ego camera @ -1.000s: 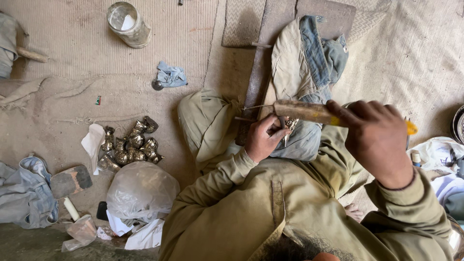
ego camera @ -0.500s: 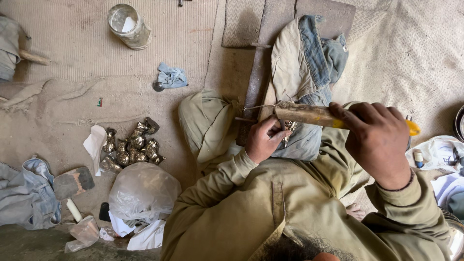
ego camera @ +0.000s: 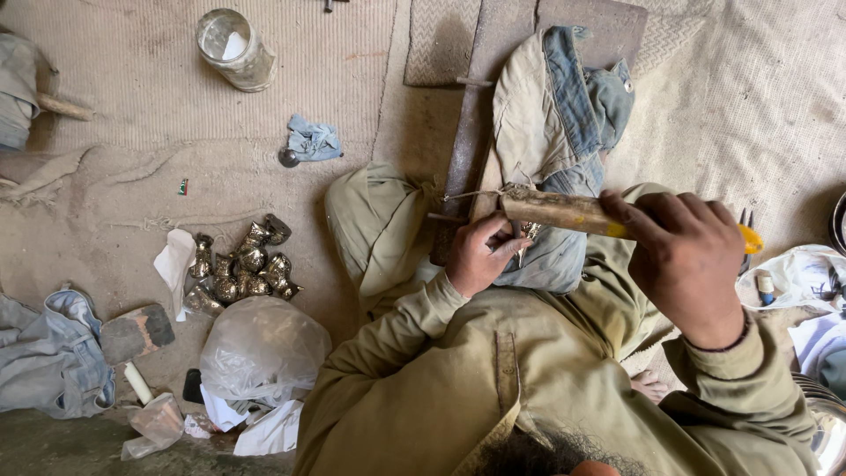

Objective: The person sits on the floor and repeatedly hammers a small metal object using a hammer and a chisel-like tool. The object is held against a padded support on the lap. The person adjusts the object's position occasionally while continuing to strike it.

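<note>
- Hardly anything has shifted: right hand (ego camera: 683, 260) stays clamped on the yellow-handled file (ego camera: 573, 214).
- Left hand (ego camera: 480, 256) pinches a small metal piece (ego camera: 529, 234) over the knee; filing looks underway.
- Next stroke likely needs that piece held steady.

Dusty tan woven mat (ego camera: 132, 97) covers the floor up and left of the hands, rumpled in places, with a paler cloth (ego camera: 758, 115) above the right hand.
</note>
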